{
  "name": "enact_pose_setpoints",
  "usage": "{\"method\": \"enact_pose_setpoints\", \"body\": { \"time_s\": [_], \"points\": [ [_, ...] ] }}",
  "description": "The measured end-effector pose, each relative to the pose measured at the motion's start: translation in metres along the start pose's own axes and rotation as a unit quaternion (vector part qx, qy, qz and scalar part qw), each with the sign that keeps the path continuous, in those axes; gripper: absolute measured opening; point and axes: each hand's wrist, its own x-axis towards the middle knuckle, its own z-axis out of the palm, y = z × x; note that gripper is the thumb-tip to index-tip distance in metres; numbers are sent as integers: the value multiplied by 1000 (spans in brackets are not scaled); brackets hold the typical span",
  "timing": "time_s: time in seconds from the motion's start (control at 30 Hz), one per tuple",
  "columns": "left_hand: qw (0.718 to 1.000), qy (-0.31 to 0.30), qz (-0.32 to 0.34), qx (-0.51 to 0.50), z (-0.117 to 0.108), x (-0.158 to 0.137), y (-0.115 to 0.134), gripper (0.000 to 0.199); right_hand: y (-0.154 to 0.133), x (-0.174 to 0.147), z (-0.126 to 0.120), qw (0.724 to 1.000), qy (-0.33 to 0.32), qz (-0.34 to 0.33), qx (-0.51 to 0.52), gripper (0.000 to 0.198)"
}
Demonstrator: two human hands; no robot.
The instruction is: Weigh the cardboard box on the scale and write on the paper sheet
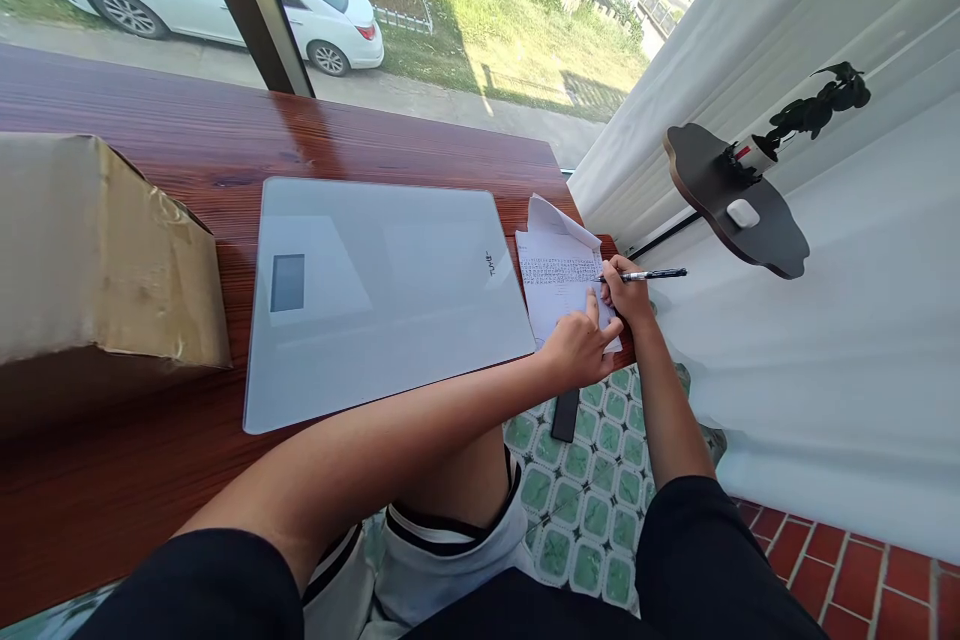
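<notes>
2 hands at the surface's (187, 150) right end: right hand (628, 292) pinches pen (643, 274) on the paper (559, 280), left hand (577, 348), loosely curled, apparently empty, should pin the sheet flat while writing.

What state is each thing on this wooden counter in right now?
Paper sheet: flat on the counter, top corner folded up, partly written.
Pen: uncapped, gripped in the right hand, tip on the paper.
Left hand: pressing the paper down, fingers curled.
Glass scale: flat, display blank.
Cardboard box: closed, taped.
</notes>
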Motion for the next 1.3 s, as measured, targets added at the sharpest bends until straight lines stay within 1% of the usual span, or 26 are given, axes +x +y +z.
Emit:
{"method": "enact_pose_setpoints", "body": {
  "time_s": [0.17, 0.4, 0.7, 1.0, 1.13, 1.3],
  "points": [
    [1000, 5, 1, 6, 0, 0, 0, 46, -3, 0, 2, 1000, 8, 22, 14, 41],
    [1000, -10, -3, 3, -3, 0, 0, 46, 0, 1, 0, 1000, 4, -4, 0, 40],
    [1000, -13, -2, 4, -3, 0, 1, 46, -1, 0, 2, 999, 25, 18, 9, 39],
    [1000, 4, 1, 12, -1, -1, 0, 45, 8, 2, 1, 1000, 15, -11, 3, 35],
    [1000, 3, 1, 11, -1, -1, 0, 46, 9, 2, 1, 1000, 17, -4, 10, 34],
    [1000, -3, 1, 13, -2, 0, 0, 46, 3, 1, 1, 1000, 23, 12, 14, 35]
  ]
}}
